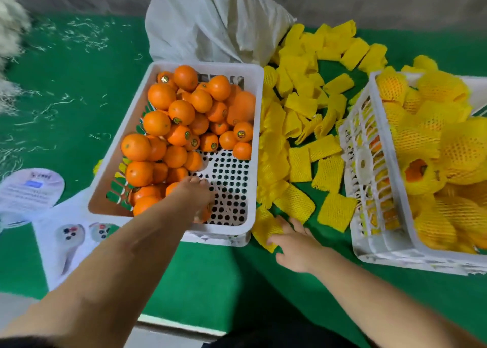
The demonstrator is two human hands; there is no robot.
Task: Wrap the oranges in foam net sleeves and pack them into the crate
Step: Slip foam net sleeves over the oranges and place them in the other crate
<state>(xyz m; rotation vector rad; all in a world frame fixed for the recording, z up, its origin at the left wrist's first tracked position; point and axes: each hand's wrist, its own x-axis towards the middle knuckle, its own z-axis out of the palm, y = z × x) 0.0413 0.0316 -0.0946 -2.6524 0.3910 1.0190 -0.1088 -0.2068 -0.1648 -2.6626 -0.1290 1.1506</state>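
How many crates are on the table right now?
2. One crate left of centre holds bare oranges; the left hand reaches into it. The other crate at the right holds wrapped oranges. Loose sleeves lie between them.

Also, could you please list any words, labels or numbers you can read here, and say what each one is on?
None can be read.
Round stickers on the oranges: printing too small to read.
Round white card at the left: lines of text, all blurred.
White printed sheet beside the left crate: pictures only, no legible words.
Right crate: no lettering seen.
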